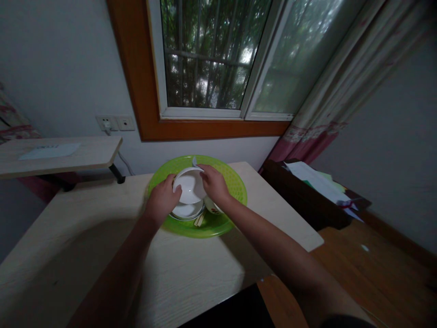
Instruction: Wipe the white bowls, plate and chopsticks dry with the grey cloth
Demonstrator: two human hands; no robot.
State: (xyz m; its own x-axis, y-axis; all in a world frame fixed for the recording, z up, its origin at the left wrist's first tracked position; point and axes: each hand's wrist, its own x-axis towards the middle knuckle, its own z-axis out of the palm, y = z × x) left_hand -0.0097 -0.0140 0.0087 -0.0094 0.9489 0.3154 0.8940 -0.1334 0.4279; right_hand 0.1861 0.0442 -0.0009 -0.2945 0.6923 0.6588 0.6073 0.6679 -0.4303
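A round green plastic basin (228, 180) sits on a pale wooden table (102, 246) under the window. Inside it a white bowl (189, 187) rests tilted on top of another white dish (186, 212). My left hand (163, 198) grips the bowl's left rim with fingers curled round it. My right hand (213, 183) holds the bowl's right rim from above. A spoon handle (194, 161) pokes up behind the bowl. Pale chopstick ends (199, 221) and a small patterned dish (213, 208) lie beneath my right wrist.
A second wooden table (85, 152) with a sheet of paper (51, 150) stands at the left by a wall socket (115, 123). A dark box of papers (317, 187) stands on the right beside the curtain (327, 118). Wooden floor lies lower right.
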